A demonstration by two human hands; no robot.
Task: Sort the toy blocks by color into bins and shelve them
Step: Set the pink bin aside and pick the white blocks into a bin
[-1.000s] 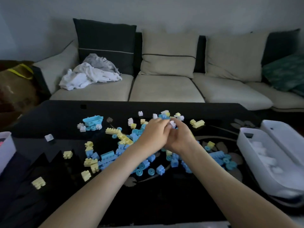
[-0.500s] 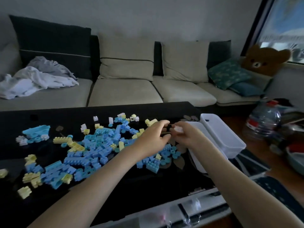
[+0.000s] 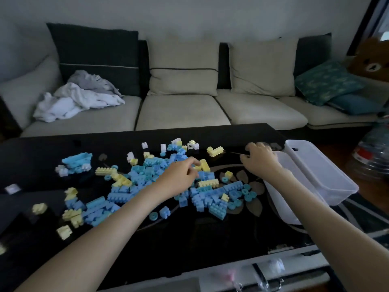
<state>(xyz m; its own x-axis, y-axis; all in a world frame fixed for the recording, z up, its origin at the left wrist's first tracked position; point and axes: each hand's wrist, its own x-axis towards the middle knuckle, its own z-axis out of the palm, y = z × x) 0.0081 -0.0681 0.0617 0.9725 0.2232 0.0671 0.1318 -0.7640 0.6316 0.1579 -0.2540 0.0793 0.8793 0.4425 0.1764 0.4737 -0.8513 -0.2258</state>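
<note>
At the far left edge of the glossy black surface (image 3: 189, 239), a lone small white block (image 3: 12, 188) is lying apart from the rest. A few pale yellow blocks (image 3: 40, 208) are lying scattered near it. Farther back, a light blue cart-shaped piece (image 3: 76, 160) is sitting beside some white bits.

A dense pile of blue plastic blocks (image 3: 147, 178), mixed with yellow ones, is spreading across the middle of the surface. The left hand (image 3: 179, 175) is reaching over this pile, palm down with fingers curled. Its fingertips are meeting the blocks just beside a pale yellow brick (image 3: 204, 165). I cannot tell whether its grip is holding anything. A yellow L-shaped piece (image 3: 215, 151) is lying farther back, between the two hands.

The right hand (image 3: 260, 160) is hovering knuckles-up at the far left corner of the white plastic bin (image 3: 328, 182) at the right end of the surface. Its fingers are bent under, so I cannot tell what its grip is doing. A second white container is lying just left of the bin, partly hidden by the right forearm.

Behind the surface, a beige sofa (image 3: 181, 112) is carrying a crumpled white and grey cloth (image 3: 77, 98) on the left and a teal cushion (image 3: 326, 81) on the right. A brown teddy bear (image 3: 372, 62) is sitting at the far right.
</note>
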